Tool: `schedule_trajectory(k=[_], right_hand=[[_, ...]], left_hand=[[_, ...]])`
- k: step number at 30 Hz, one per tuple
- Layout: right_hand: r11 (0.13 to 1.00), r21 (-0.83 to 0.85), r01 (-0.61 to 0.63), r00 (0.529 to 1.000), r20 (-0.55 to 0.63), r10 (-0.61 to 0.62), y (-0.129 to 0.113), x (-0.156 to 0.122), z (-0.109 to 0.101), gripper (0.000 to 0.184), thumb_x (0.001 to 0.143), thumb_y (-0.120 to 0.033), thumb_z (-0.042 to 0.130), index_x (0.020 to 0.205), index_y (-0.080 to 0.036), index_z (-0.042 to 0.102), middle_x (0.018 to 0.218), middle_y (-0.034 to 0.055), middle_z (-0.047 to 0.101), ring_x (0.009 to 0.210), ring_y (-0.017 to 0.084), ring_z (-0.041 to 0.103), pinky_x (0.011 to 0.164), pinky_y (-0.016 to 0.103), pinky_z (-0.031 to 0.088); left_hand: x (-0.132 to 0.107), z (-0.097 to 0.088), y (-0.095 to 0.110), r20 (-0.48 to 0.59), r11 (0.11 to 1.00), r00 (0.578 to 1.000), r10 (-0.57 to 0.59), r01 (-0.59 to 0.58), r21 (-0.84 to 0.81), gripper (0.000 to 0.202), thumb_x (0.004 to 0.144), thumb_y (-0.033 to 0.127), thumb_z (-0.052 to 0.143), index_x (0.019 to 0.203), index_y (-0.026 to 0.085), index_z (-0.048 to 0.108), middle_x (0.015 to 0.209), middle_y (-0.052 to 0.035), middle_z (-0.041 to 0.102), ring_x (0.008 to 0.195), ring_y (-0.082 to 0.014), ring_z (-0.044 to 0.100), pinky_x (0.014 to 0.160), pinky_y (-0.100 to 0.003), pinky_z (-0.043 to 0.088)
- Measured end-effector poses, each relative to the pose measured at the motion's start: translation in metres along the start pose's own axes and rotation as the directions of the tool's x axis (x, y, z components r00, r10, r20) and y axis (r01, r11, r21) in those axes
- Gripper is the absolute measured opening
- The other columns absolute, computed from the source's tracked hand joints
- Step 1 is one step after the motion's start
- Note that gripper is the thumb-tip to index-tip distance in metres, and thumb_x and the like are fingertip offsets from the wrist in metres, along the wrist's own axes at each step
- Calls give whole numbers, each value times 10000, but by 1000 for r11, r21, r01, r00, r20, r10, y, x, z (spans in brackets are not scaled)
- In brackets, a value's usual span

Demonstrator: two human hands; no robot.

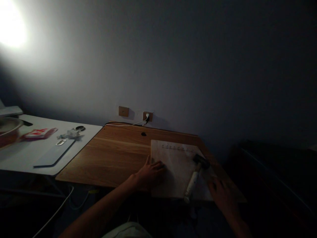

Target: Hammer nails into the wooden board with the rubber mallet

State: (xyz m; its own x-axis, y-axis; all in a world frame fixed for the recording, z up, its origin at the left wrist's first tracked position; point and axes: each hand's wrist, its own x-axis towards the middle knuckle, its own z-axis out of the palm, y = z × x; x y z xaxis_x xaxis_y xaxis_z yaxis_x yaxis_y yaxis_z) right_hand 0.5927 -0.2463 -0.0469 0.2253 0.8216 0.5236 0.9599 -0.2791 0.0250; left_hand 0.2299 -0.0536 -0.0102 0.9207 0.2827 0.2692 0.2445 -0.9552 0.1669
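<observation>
A pale, flat wooden board [173, 168] lies on the brown wooden table, with a row of small nails or holes near its far edge, too small to tell which. Across its right part rests a hammer [192, 185], dark head away from me, light handle reaching the near edge. My left hand [152, 171] lies at the board's left edge, fingers stretched over its surface and thumb pointing away. My right hand [221, 191] rests by the right edge, fingers apart in dim light. Neither hand touches the hammer.
A brown table [119, 148] meets a white table [15, 162] on the left. On the white one are a grey-blue flat device [54, 155], crumpled clear plastic [71, 134], a red-and-white packet [41, 133] and a bowl-like container [11, 132]. A plugged-in cable [123, 125] runs along the wall.
</observation>
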Motion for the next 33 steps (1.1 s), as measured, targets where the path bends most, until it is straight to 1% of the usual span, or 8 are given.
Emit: schedule_trajectory(k=[6, 9, 14, 19, 23, 26, 28, 33], right_hand=[[998, -3, 60, 995, 80, -60, -53, -3, 12, 339, 874, -174, 444, 1071, -241, 712, 1135, 137, 709, 1036, 298, 657, 856, 420, 549], [991, 86, 104, 988, 102, -112, -77, -3, 9, 385, 863, -132, 417, 1057, -252, 728, 1203, 134, 702, 1097, 312, 644, 894, 449, 544], [966, 255, 33, 995, 78, -55, -117, -1, 3, 309, 950, -340, 448, 1073, -254, 718, 1115, 126, 716, 1042, 284, 675, 884, 416, 561], [916, 400, -25, 997, 79, -7, -143, -7, 0, 402, 995, -482, 399, 1100, -249, 709, 1079, 109, 724, 968, 256, 710, 858, 378, 572], [907, 420, -22, 998, 62, -4, -162, -6, -12, 464, 986, -560, 408, 1103, -243, 726, 1043, 113, 744, 963, 278, 700, 882, 407, 552], [897, 443, 0, 1000, 9, -4, -188, 1, -24, 516, 969, -606, 415, 1143, -237, 730, 1064, 131, 747, 1013, 304, 682, 894, 429, 534], [856, 515, -46, 999, 23, 40, -211, 8, -28, 506, 952, -617, 453, 1192, -257, 716, 1104, 128, 744, 953, 284, 706, 827, 395, 544], [678, 725, -127, 976, 213, -45, -262, 32, -23, 389, 866, -605, 596, 1033, -296, 764, 927, 104, 784, 773, 245, 717, 683, 322, 494]], left_hand=[[-43, -24, -24, -49, 987, 986, -158, 158, 4, 320, 965, 321, 572, 1282, 313, 615, 1195, -57, 711, 1118, -251, 666, 1186, -558, 252], [-60, -35, -35, -31, 966, 966, -258, 258, -12, 313, 950, 274, 580, 1255, 288, 647, 1101, -59, 743, 1043, -246, 697, 1164, -518, 300], [-88, -58, -48, -5, 927, 927, -376, 376, -18, 259, 960, 264, 544, 1156, 263, 712, 1073, -52, 774, 1011, -230, 716, 1132, -467, 350], [-118, -74, -61, -39, 883, 883, -468, 469, -4, 268, 979, 312, 511, 1090, 268, 751, 1063, -46, 787, 973, -229, 723, 966, -369, 476], [-136, -78, -72, -70, 850, 849, -524, 526, 13, 274, 980, 374, 517, 1086, 283, 753, 968, -50, 789, 916, -226, 719, 865, -318, 502], [-133, -79, -75, -76, 861, 861, -502, 506, 47, 270, 986, 377, 517, 1090, 270, 742, 893, -54, 772, 857, -214, 711, 847, -311, 502], [-119, -79, -74, -75, 883, 886, -457, 462, 82, 254, 987, 337, 516, 1086, 245, 731, 908, -61, 759, 866, -215, 702, 856, -323, 503], [-56, -64, -72, -119, 957, 959, -258, 271, 104, 253, 981, 301, 528, 1156, 203, 682, 1123, -97, 700, 1075, -239, 636, 966, -376, 489]])
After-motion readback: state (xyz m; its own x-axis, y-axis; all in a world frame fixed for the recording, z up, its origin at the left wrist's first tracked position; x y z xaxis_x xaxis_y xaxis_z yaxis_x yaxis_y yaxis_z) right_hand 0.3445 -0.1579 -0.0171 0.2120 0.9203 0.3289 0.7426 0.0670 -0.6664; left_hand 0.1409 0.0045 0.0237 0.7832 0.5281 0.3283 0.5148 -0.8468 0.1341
